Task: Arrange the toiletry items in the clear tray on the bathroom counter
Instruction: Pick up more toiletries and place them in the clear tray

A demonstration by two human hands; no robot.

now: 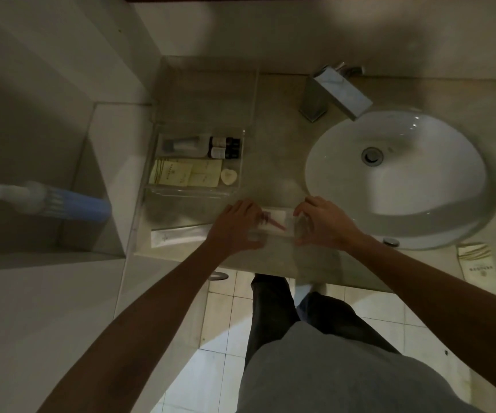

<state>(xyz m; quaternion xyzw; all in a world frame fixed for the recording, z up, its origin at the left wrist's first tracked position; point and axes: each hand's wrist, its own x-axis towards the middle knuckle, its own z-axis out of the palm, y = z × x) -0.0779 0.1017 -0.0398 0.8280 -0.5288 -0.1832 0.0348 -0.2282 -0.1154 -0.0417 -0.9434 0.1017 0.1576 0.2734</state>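
A clear tray (242, 162) stands on the counter left of the sink. It holds a grey-white tube (182, 144), two small dark bottles (225, 147), several cream packets (178, 172) and a heart-shaped soap (228, 176). In front of the tray, near the counter's front edge, both hands grip a clear-wrapped white packet (276, 223) with a red item inside. My left hand (237, 225) pinches its left end and my right hand (325, 223) its right end. The packet is blurred and partly hidden by fingers.
A long white packet (178, 236) lies at the counter's front left. A cream packet (479, 263) lies right of the round white sink (395, 174). A square chrome faucet (336, 90) stands behind the basin. A blue-and-white object (62, 201) juts in from the left.
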